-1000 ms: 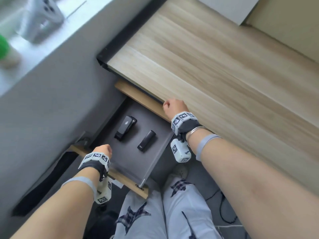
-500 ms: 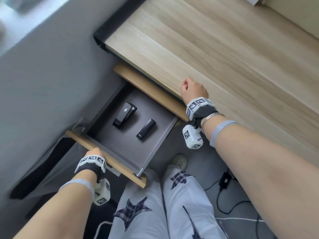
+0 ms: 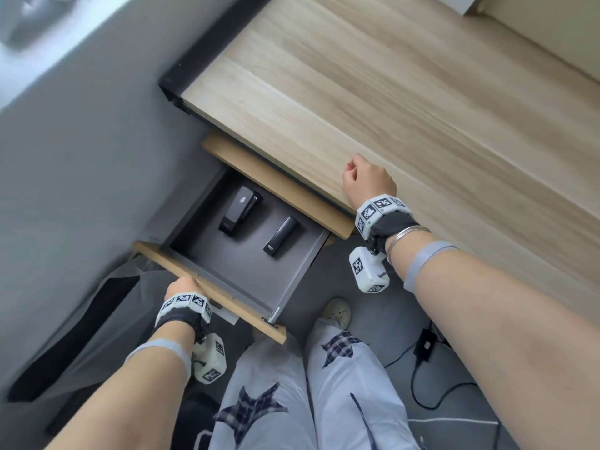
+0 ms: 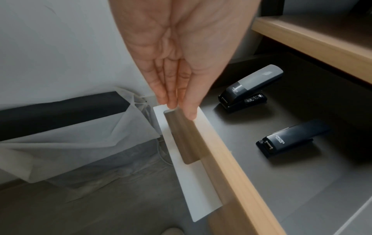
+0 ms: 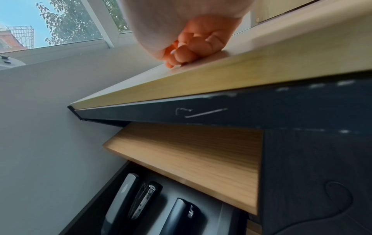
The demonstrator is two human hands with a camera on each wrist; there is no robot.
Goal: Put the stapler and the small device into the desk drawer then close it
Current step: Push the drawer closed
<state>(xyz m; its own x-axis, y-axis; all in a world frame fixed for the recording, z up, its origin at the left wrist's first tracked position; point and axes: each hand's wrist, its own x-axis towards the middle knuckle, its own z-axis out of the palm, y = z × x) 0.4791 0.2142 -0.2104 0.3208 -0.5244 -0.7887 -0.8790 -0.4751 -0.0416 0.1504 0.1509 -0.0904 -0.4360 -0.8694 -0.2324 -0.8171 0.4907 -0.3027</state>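
Down below the counter [image 3: 406, 102] the drawer [image 3: 246, 274] stands pulled out, and we find both of the task's things lying on its dark grey floor. We see the stapler [image 3: 241, 206] toward the far left of the drawer, its glossy top catching the light, and the small device [image 3: 281, 235] just to its right and a little nearer to us, the two lying roughly parallel and apart from each other. From the left wrist view both show plainly, the stapler [image 4: 250, 88] farther off and the small device [image 4: 293, 138] closer to the wooden front panel [image 4: 227, 159].

Our left hand [image 3: 182, 287] is at the near wooden front of the drawer. In the wrist view its fingers [image 4: 171, 89] are straight and held together, their tips touching the top of the front panel beside a recessed brown handle [image 4: 181, 136] set in a white strip. It grips nothing.

Our right hand [image 3: 368, 181] rests on the near edge of the counter, above and to the right of the drawer. From its wrist view we see the fingers [image 5: 189, 50] curled into a loose fist with the knuckles pressed on the wood, and nothing held inside.
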